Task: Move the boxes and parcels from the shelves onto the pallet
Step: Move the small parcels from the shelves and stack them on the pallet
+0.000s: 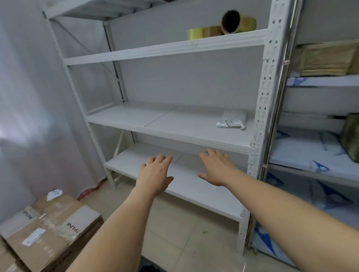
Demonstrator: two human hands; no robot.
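White metal shelving unit (169, 47), four tiers in view, against a grey wall. Top visible tier at right: tape rolls (223, 28), yellowish and brown, one standing with its dark core facing out. Middle tier: a lone white plastic parcel (232, 119) with a printed label, lying flat near the right upright. Lowest tier bare where visible. Second rack (329, 157) just beside on the right, holding tan padded stock above and a green bundle lower down. Stacked cardboard boxes (48, 228) at lower left, taped, labels on top; what lies under them hidden. Left hand (155, 175) and right hand (216, 168) stretched toward the lowest tier, fingers spread and straight, holding nothing, well below the parcel.
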